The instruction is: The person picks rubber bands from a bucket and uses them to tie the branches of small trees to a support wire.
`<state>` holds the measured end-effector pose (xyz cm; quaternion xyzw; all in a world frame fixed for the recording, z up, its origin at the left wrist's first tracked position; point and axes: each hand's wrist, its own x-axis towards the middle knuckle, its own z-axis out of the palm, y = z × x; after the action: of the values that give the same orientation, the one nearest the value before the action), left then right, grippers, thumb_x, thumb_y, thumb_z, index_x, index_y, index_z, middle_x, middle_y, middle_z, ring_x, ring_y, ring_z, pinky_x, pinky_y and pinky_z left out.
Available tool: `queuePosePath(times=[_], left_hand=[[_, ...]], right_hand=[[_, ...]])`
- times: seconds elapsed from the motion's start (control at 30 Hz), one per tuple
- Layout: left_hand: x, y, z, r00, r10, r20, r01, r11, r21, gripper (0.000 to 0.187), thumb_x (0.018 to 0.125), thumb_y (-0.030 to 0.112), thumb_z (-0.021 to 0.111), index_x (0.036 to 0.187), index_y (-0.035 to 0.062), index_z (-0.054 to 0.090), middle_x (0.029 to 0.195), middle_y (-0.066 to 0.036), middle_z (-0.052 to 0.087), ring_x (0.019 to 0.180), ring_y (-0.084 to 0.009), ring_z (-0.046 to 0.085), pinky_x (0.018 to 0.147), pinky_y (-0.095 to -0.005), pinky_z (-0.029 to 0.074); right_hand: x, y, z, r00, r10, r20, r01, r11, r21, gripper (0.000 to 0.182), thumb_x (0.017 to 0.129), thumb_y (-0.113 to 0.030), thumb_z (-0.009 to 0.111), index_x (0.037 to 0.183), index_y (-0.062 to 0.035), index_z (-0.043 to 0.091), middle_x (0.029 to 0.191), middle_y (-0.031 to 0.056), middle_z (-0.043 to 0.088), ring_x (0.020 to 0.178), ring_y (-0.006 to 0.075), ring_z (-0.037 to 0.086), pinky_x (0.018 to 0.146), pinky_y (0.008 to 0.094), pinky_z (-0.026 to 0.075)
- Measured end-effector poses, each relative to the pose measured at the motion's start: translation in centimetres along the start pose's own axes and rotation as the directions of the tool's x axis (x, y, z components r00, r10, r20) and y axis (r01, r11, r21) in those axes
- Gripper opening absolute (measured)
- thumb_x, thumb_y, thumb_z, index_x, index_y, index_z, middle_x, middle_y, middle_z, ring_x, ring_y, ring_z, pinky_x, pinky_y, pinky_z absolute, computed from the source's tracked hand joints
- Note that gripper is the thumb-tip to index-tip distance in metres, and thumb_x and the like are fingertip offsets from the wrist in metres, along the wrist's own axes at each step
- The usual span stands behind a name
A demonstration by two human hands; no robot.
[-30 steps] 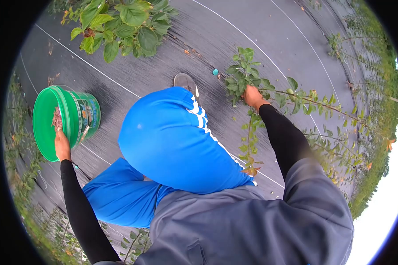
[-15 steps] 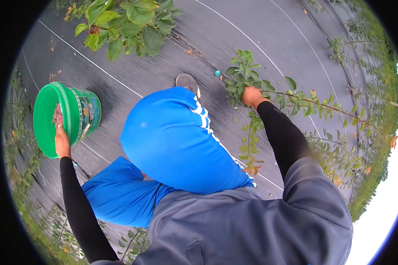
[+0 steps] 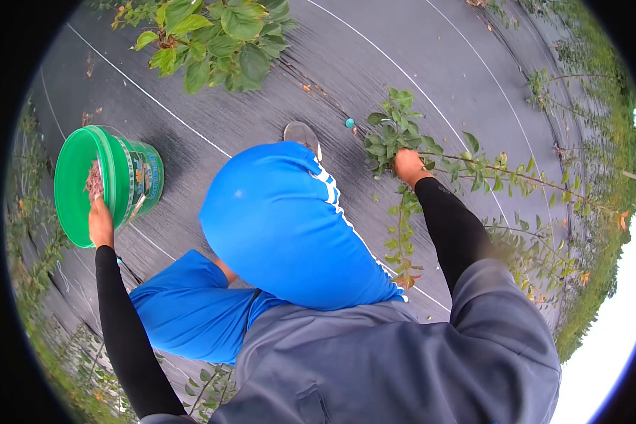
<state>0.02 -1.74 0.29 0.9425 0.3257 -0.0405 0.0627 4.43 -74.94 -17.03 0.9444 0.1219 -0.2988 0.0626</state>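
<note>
My right hand (image 3: pixel 410 167) is closed around a leafy branch (image 3: pixel 391 141), with leaves bunched beyond my fingers and the long stem running off to the right. The stem inside my fist is hidden. On the far left, my left hand (image 3: pixel 100 222) reaches over the rim of a green bucket (image 3: pixel 143 180), fingers pressed together. A clump of reddish-brown bits (image 3: pixel 94 181) lies in the bucket just beyond my fingertips. I cannot make out what these fingers hold.
Black ground sheet (image 3: pixel 247 106) with white lines covers the ground. A large-leaved plant (image 3: pixel 226 42) stands at the top, and a small teal disc (image 3: pixel 350 123) lies near my shoe (image 3: pixel 302 134). Branches (image 3: pixel 403 233) hang below my right arm. More plants line the right edge.
My right hand and the branch it grips sit slightly lower and farther right in view. The bucket and my left hand have barely shifted. The view itself has moved a little.
</note>
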Motion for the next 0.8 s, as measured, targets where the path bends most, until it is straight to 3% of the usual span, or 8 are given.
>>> queuePosePath(times=[0.2,0.27,0.37,0.43,0.47,0.63,0.7,0.8], left_hand=[[-0.4,0.5,-0.2,1.000,0.005,-0.022,-0.005,1.000,-0.001,0.055,0.091,0.046,0.028,0.111,0.0035,0.057,0.103,-0.027,0.057,0.099,-0.0421,0.054,0.085,-0.0423,0.040],[-0.4,0.3,0.0,1.000,0.010,-0.025,-0.010,1.000,-0.003,0.056,0.091,0.047,0.029,0.111,0.0034,0.057,0.101,-0.027,0.058,0.097,-0.0423,0.054,0.084,-0.0423,0.040],[-0.3,0.5,-0.3,1.000,0.005,0.003,-0.005,1.000,0.002,0.054,0.092,0.045,0.030,0.112,0.0023,0.057,0.102,-0.026,0.058,0.098,-0.0397,0.055,0.085,-0.0409,0.040],[-0.1,0.2,-0.3,0.999,0.004,0.035,-0.004,1.000,0.007,0.053,0.092,0.042,0.031,0.114,0.0012,0.056,0.106,-0.024,0.059,0.100,-0.0369,0.056,0.087,-0.0396,0.040],[0.1,-0.4,0.4,0.990,0.135,-0.044,-0.141,0.963,-0.231,0.047,0.093,0.035,0.033,0.115,0.0003,0.055,0.109,-0.021,0.059,0.103,-0.0329,0.055,0.089,-0.0380,0.041],[-2.9,3.9,-1.8,0.926,0.200,-0.320,-0.365,0.693,-0.621,0.035,0.093,0.013,0.039,0.123,-0.0034,0.048,0.123,-0.014,0.052,0.112,-0.0215,0.051,0.097,-0.0317,0.038],[-6.1,7.7,-3.5,0.915,0.229,-0.331,-0.403,0.499,-0.767,0.033,0.093,0.010,0.039,0.123,-0.0022,0.048,0.123,-0.012,0.052,0.112,-0.0198,0.052,0.095,-0.0309,0.040],[-13.5,14.5,-6.6,0.986,0.168,0.000,-0.016,0.095,-0.995,0.029,0.094,0.015,0.042,0.117,0.0004,0.052,0.115,-0.013,0.056,0.104,-0.0223,0.056,0.088,-0.0320,0.045]], right_hand=[[-1.6,0.0,0.8,0.969,0.134,-0.207,-0.070,0.955,0.289,0.020,0.079,-0.013,0.055,0.096,-0.0040,0.056,0.085,0.0222,0.062,0.082,0.0398,0.060,0.072,0.0464,0.048],[-2.4,-0.4,0.1,0.911,0.283,-0.299,-0.067,0.819,0.569,0.021,0.081,-0.014,0.053,0.100,-0.0050,0.053,0.085,0.0231,0.061,0.084,0.0412,0.058,0.073,0.0472,0.046],[-3.0,-0.1,-0.5,0.924,0.341,-0.172,-0.122,0.692,0.712,0.019,0.083,-0.016,0.051,0.098,-0.0054,0.053,0.086,0.0227,0.061,0.084,0.0404,0.058,0.071,0.0453,0.046],[-3.8,-0.6,-0.9,0.925,0.329,-0.192,-0.124,0.736,0.666,0.020,0.083,-0.016,0.053,0.099,-0.0046,0.053,0.087,0.0215,0.062,0.084,0.0380,0.059,0.071,0.0431,0.047],[-3.9,-0.6,-1.5,0.924,0.314,-0.217,-0.121,0.781,0.613,0.021,0.082,-0.016,0.054,0.099,-0.0038,0.053,0.088,0.0203,0.062,0.084,0.0357,0.060,0.071,0.0410,0.047],[-8.2,-3.2,-7.3,0.911,0.372,-0.180,-0.112,0.641,0.759,0.024,0.080,-0.017,0.060,0.098,-0.0019,0.056,0.090,0.0137,0.065,0.086,0.0273,0.062,0.077,0.0354,0.047],[-10.1,-6.0,-11.6,0.880,0.403,-0.250,0.100,0.357,0.929,0.022,0.082,-0.011,0.060,0.098,0.0013,0.055,0.089,0.0113,0.065,0.081,0.0185,0.062,0.073,0.0301,0.048],[-13.7,-10.0,-19.5,0.771,0.383,-0.508,0.435,0.265,0.861,0.019,0.083,-0.001,0.054,0.101,0.0011,0.054,0.089,0.0050,0.060,0.072,0.0077,0.054,0.066,0.0223,0.046]])
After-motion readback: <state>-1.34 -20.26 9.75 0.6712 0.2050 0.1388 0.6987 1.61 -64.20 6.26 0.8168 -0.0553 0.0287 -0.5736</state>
